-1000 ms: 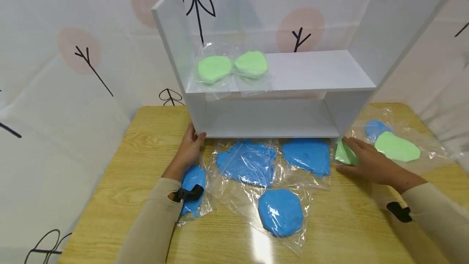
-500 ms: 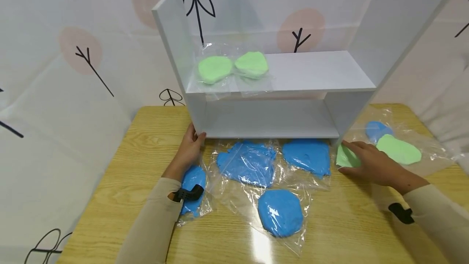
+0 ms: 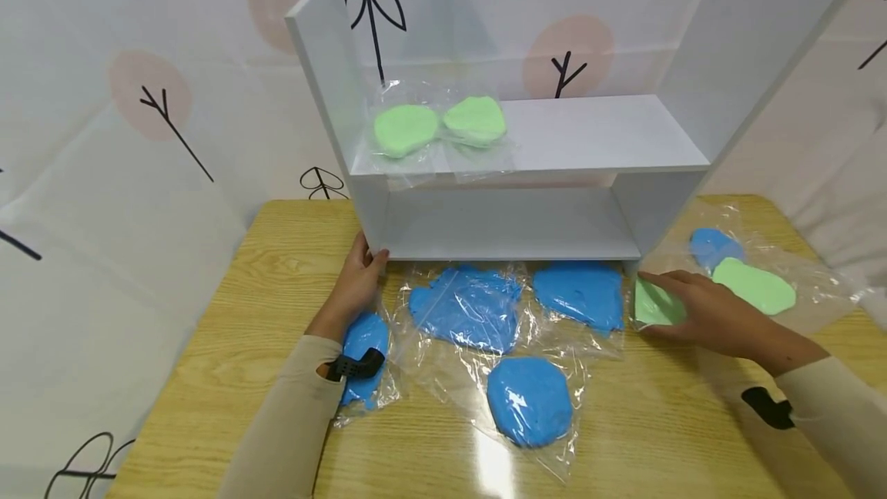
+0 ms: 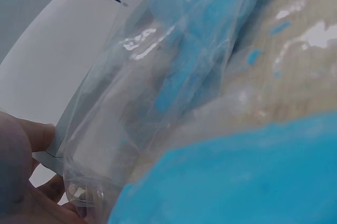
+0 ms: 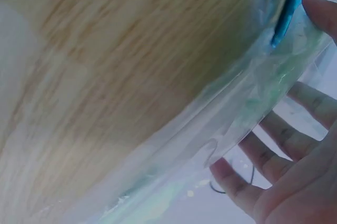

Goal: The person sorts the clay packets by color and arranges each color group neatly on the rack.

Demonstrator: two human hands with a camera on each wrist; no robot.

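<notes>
A white two-tier shelf unit (image 3: 589,133) stands on the wooden table. My left hand (image 3: 356,283) grips its lower left corner, thumb on the front edge and fingers round the side. At the lower right corner, my right hand (image 3: 714,314) touches a clear bag of light green dough-like stuff (image 3: 654,303), partly hidden by the hand. The right wrist view shows its fingers (image 5: 281,134) fairly straight and spread along the plastic. A flat bag of blue dough (image 3: 367,349) lies under my left wrist and fills much of the left wrist view (image 4: 237,176).
Two bags of green dough (image 3: 405,131) lie on the upper shelf's left side. Several blue bags (image 3: 530,403) spread over the table (image 3: 229,376) before the unit. Right of it lie a blue bag (image 3: 714,247) and a green bag (image 3: 755,287). A patterned cloth (image 3: 173,37) hangs behind.
My right hand has shifted slightly down and right, and more of the green bag shows beside its fingers. The left hand and shelf unit stay put.
</notes>
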